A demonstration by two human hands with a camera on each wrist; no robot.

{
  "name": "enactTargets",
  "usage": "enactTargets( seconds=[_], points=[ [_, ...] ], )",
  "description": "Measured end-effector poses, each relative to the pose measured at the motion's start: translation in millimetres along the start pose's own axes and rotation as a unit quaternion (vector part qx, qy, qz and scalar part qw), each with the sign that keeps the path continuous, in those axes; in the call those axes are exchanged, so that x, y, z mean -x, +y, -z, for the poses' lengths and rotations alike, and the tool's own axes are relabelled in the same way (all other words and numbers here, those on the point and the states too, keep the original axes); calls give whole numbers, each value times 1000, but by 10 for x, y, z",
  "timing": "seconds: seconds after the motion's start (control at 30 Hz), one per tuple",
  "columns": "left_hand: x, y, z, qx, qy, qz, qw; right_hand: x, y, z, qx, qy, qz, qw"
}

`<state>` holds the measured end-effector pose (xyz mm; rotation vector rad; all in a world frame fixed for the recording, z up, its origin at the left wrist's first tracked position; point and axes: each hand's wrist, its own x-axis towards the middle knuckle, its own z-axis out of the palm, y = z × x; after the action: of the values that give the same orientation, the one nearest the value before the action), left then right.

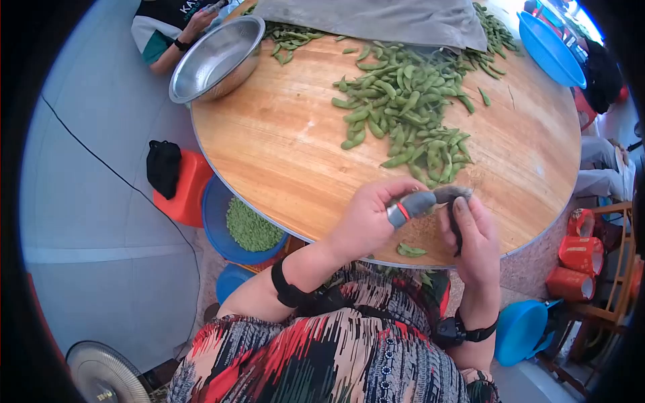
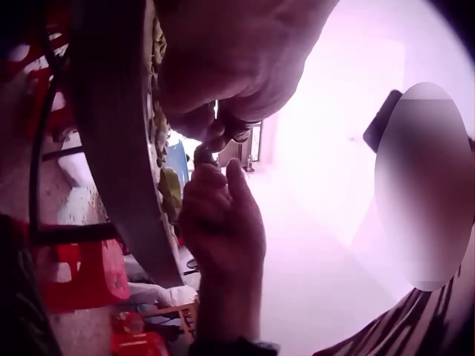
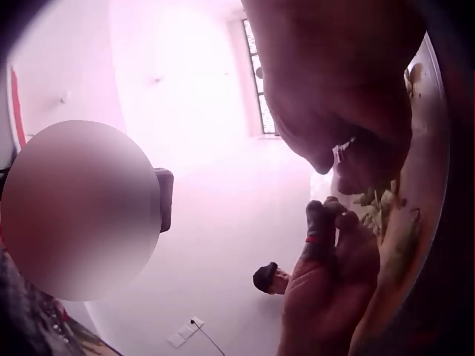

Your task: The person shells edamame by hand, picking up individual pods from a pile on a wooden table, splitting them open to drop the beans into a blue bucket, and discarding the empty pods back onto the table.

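My left hand (image 1: 366,218) reaches in over the near edge of the table, a grey cover (image 1: 415,203) on its thumb bound with a red band (image 1: 403,211). Just right of it my right hand (image 1: 478,238) faces it, thumb bent inward. Between the fingertips of both hands sits a small greyish piece (image 1: 451,193), pinched from either side; its kind is blurred. Something dark (image 1: 457,232) shows along the right hand's inner fingers. Just beyond the hands lies a heap of green soybean pods (image 1: 410,101). In the right wrist view, the banded thumb cover (image 3: 319,230) stands upright.
A round wooden table (image 1: 269,141) carries the pods, a grey cloth (image 1: 376,20) and a steel bowl (image 1: 222,60). Below its left edge is a blue basin of shelled beans (image 1: 252,225) beside a red stool (image 1: 188,188). Another person's arm (image 1: 191,33) is at the far left.
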<state>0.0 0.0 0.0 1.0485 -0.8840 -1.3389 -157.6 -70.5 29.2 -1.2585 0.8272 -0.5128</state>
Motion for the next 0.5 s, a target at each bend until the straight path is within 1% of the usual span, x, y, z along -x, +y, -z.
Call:
enactTargets(
  seconds=[0.07,0.1,0.17,0.2,0.27,0.33,0.4,0.47,0.5],
  points=[
    [15,-29,7,68,98,-51,992,47,0,-121,-116,-34,-50,991],
    [-46,-46,-25,68,94,-59,991,37,7,-67,-110,-33,-42,992],
    [-29,-7,-28,49,99,-50,993,57,28,-81,-124,-85,-44,988],
    [-31,-11,-23,47,99,-50,993,43,48,-64,-124,-94,-51,986],
    [-27,-43,-23,4,120,-71,990,44,18,-85,-142,-97,-62,983],
    [-24,-20,-56,-15,130,-70,989,32,28,-71,-157,-100,-72,980],
    [1,-33,-79,-34,141,-68,987,23,98,-30,-113,-103,-79,985],
    [17,-66,-77,-129,143,-95,977,33,84,-45,-103,-95,-67,988],
    [7,-55,-69,-129,141,-97,977,31,72,-49,-94,-88,-56,990]
  ],
)
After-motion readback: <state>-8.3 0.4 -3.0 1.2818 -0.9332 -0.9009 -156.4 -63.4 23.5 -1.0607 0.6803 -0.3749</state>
